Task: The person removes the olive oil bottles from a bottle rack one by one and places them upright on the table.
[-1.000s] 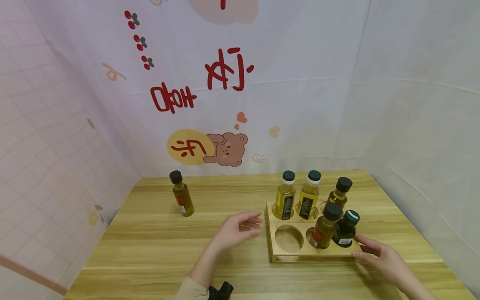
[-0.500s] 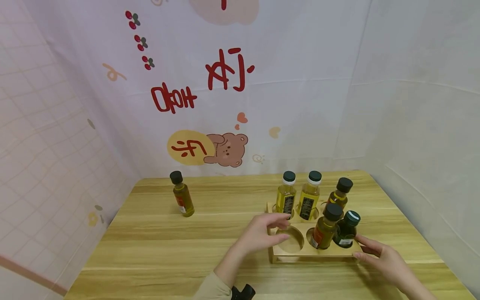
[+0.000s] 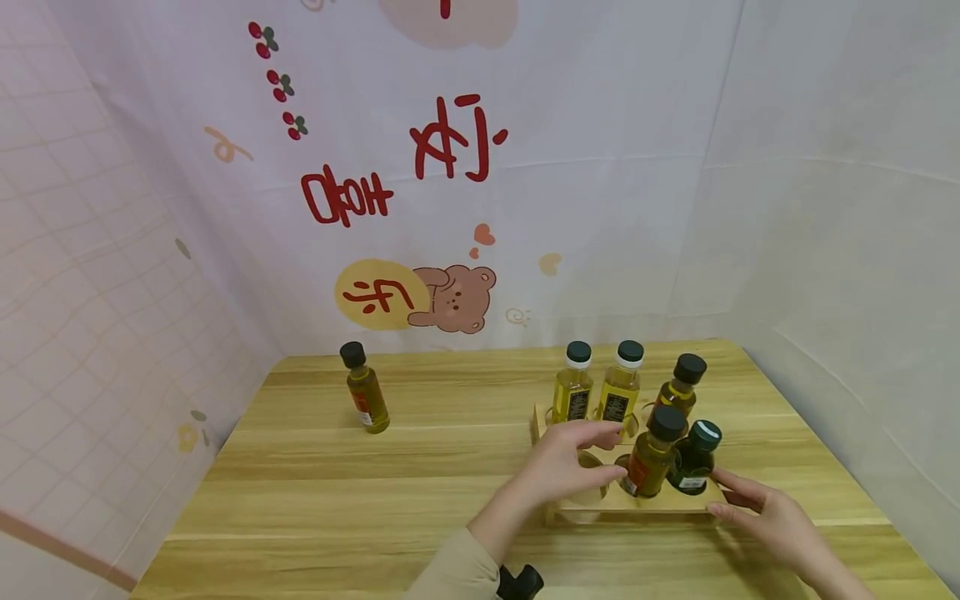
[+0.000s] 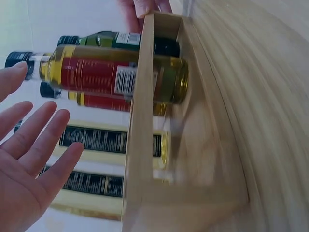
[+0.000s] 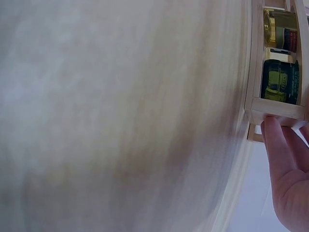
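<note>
A two-tier wooden bottle rack [image 3: 675,503] stands on the right of the table, holding several upright bottles. My left hand [image 3: 558,467] hovers over the rack's front left hole, fingers spread and thumb apart, beside a red-labelled oil bottle [image 3: 649,465]. In the left wrist view, that hand [image 4: 29,159] holds nothing, and its fingertips are near the black cap of the oil bottle [image 4: 91,72]. My right hand [image 3: 772,521] grips the rack's right end, next to a dark green bottle [image 3: 692,467]. The right wrist view has its fingers [image 5: 277,145] against the end panel.
Two yellow-labelled oil bottles [image 3: 573,392] and a black-capped bottle [image 3: 675,398] fill the back row. A lone red-labelled bottle [image 3: 366,398] stands at the table's back left. Behind the wooden table [image 3: 337,500] hangs a printed white cloth [image 3: 600,208].
My left hand has moved right, from beside the rack's left end to over its front left hole, near the front red-labelled bottle. The right hand has stayed at the rack's right end.
</note>
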Tool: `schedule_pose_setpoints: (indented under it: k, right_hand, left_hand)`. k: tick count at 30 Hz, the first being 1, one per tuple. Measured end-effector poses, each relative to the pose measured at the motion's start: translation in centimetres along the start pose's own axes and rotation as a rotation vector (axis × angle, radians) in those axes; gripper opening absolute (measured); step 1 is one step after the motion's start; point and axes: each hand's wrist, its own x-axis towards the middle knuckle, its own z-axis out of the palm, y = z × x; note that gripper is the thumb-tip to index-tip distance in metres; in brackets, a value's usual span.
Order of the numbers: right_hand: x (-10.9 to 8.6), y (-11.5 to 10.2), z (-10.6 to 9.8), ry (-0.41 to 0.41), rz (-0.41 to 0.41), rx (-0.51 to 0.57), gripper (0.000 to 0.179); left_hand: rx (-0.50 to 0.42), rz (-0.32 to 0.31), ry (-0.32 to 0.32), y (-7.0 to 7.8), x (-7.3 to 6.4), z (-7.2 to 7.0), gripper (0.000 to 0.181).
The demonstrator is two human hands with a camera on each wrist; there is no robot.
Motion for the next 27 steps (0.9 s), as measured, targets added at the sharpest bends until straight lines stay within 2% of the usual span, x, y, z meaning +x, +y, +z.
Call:
schedule_pose_setpoints:
  k: [9, 19, 27]
  right_hand:
    - [0.1, -0.2, 0.0, -0.004, 0.011, -0.012, 0.061]
    - [0.1, -0.3, 0.1, 0.006, 0.003, -0.008, 0.061]
    - [0.0, 0.0, 0.1, 0.012, 0.005, 0.012, 0.062]
  left_hand:
    - [0.029, -0.015, -0.012, 1.1, 1.6, 0.9, 0.057]
    - [0.094, -0.006, 0.016, 2.1, 3.4, 1.3, 0.063]
    - [0.054, 0.006, 0.032, 2.8, 4.2, 1.6, 0.064]
